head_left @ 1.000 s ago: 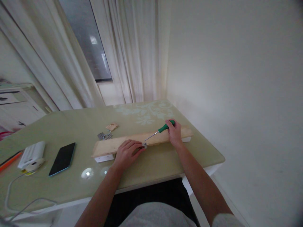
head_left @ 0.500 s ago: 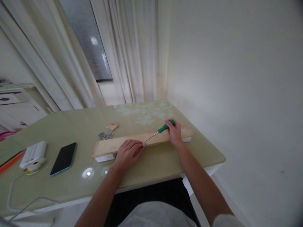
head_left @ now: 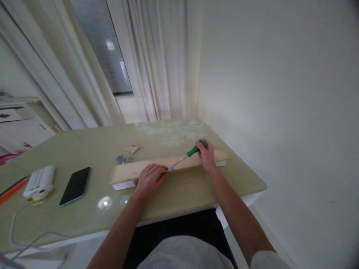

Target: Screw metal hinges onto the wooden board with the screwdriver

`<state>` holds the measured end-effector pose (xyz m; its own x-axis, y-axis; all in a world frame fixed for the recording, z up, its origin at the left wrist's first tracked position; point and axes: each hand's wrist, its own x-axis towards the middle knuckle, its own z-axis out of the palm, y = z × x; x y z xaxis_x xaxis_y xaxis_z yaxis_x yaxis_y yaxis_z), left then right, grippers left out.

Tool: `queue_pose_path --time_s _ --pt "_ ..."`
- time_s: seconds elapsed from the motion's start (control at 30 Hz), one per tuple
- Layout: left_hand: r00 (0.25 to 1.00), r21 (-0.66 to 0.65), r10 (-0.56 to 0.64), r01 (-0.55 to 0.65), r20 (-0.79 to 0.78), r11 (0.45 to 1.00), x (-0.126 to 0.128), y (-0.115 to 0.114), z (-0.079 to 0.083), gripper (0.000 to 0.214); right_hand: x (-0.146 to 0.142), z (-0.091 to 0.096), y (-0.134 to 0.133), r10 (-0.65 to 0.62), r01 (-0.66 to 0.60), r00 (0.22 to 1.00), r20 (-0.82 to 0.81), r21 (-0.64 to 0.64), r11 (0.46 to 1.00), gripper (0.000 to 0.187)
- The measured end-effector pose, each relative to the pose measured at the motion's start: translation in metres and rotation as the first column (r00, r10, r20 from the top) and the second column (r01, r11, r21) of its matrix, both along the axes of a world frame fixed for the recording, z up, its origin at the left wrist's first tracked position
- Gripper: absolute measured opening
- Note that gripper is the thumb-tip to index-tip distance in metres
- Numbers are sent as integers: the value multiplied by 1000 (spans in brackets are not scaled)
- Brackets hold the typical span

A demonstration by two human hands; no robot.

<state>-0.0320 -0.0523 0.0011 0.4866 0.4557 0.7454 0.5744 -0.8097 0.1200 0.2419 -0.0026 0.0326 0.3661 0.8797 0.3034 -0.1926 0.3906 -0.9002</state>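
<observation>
A long light wooden board (head_left: 151, 166) lies raised on white blocks (head_left: 125, 185) at the table's near side. At its front edge, around the middle, sits a small metal bracket (head_left: 171, 169). My left hand (head_left: 150, 180) rests over that edge, its fingertips pinched at the bracket's left side; what lies under them is partly hidden. In my right hand (head_left: 206, 155) is a screwdriver (head_left: 193, 151) with a green handle, gripped with the fingers wrapped round it. Its shaft slants down to the left, and the tip meets the bracket.
Behind the board's left end lie several small metal pieces (head_left: 123, 160) and a small wooden piece (head_left: 132, 149). A phone (head_left: 75, 186), a white device (head_left: 39, 181) with a cable, and an orange-black tool (head_left: 12, 189) are at the left. A wall (head_left: 294, 130) rises on the right.
The view has shifted very slightly. Both hands, the screwdriver and the board keep nearly the same places, with the screwdriver tip still at the bracket.
</observation>
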Motion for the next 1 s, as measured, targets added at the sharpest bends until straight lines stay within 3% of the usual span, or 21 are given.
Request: queue_pose_path --time_s 0.27,0.63,1.0 --pt "1000 26 13 -13 13 1000 1 0 -3 12 0 0 4 -40 39 998 -50 -9 999 43" --pt "996 -63 -7 12 90 998 3 -4 3 13 0 -1 4 -32 32 999 -38 1 999 44" --pt "991 12 38 -37 -129 999 1 1 -1 13 0 0 4 -33 33 998 -58 1 999 44"
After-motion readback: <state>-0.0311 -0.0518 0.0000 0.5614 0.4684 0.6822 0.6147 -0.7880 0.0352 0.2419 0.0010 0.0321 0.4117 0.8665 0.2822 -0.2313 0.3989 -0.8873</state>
